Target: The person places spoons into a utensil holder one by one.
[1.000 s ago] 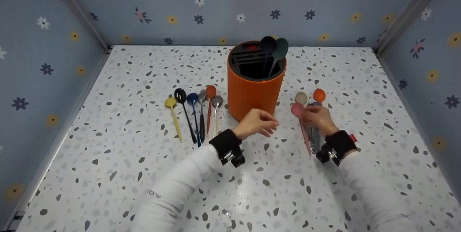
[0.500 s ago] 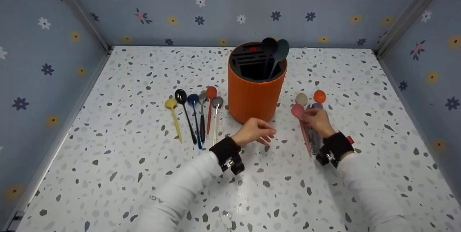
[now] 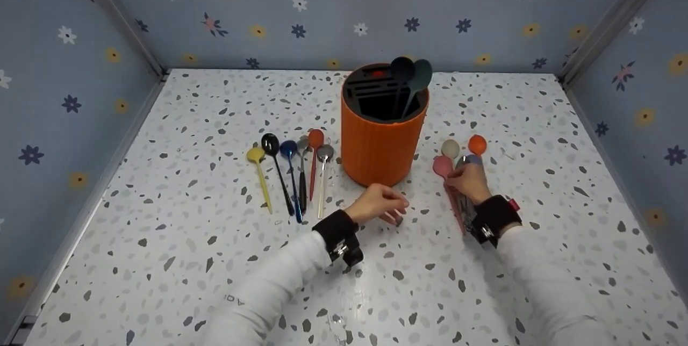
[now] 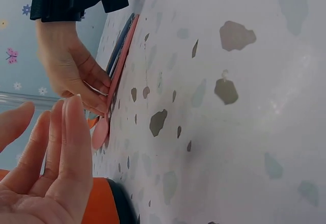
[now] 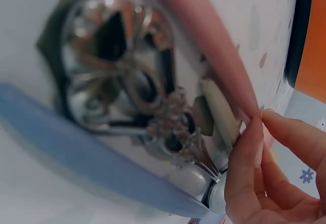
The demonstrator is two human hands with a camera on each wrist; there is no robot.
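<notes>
My right hand (image 3: 470, 182) pinches the handle of a pink spoon (image 3: 442, 165) just below its bowl, low over the table. In the right wrist view, thumb and fingertips meet on the pink handle (image 5: 214, 30). Under and beside it lie a silver spoon with an ornate openwork handle (image 5: 122, 66), a blue-grey spoon handle (image 5: 97, 158) and a cream-coloured handle (image 5: 220, 109). A beige spoon (image 3: 450, 148) and an orange spoon (image 3: 477, 144) show their bowls just behind. My left hand (image 3: 377, 203) hovers in front of the orange holder (image 3: 379, 152), fingers loosely bent, holding nothing.
The cylindrical holder has a black slotted top, with a black spoon (image 3: 402, 69) and a dark green spoon (image 3: 421, 74) standing in it. Left of it lie several spoons, among them a yellow one (image 3: 262, 177) and a blue one (image 3: 290, 152). Flowered walls (image 3: 344, 7) enclose the speckled table.
My left hand has drawn back a little from the holder towards the front. My right hand has slid slightly down and left, and the pink spoon's bowl has shifted slightly with it.
</notes>
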